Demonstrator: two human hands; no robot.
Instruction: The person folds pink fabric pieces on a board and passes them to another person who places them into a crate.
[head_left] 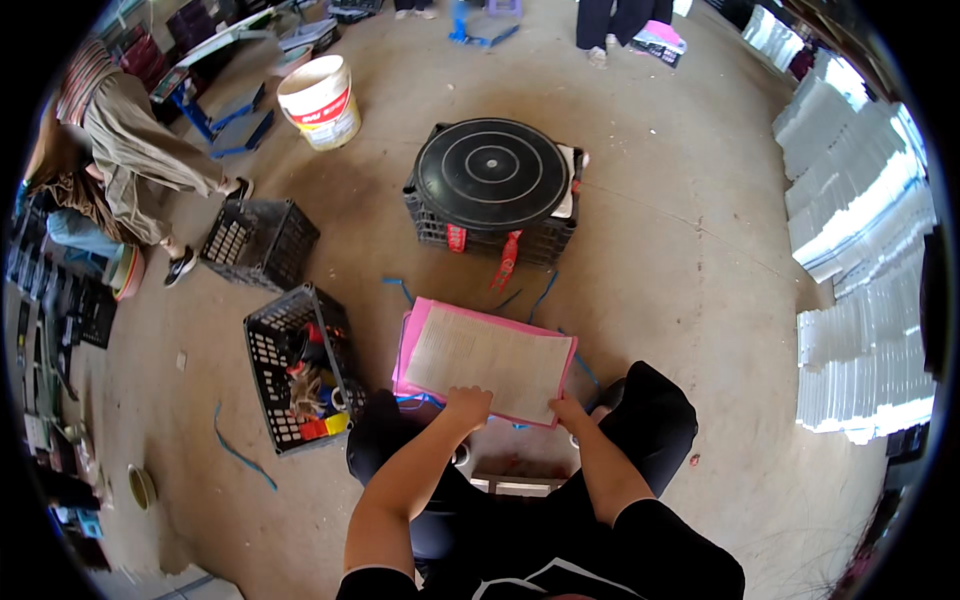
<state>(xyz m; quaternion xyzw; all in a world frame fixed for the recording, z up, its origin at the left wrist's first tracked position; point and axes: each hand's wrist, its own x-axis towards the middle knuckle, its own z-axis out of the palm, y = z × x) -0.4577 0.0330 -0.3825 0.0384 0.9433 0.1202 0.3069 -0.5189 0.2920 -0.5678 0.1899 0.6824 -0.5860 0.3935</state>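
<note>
Between my knees lies a stack of pink sheets (403, 378), topped by a greyish, closely printed paper sheet (490, 352) like newspaper. My left hand (468, 408) is closed at the near edge of the stack, left of its middle, with the fingertips partly hidden. At the near right corner, my right hand (569, 411) pinches the edge, thumb on top. Blue straps show around and under the stack. Just beyond it stands a black crate (490, 240) bearing a round black turntable (490, 190) with pale rings; red strips hang from its front.
Left of my knee, a black crate (262, 372) holds tools and coloured odds and ends; another crate (250, 240) stands behind it. A white bucket (320, 105) is farther back. Tall white stacks (850, 230) line the right. People are at the left and far side. A blue strap (240, 455) lies on the floor.
</note>
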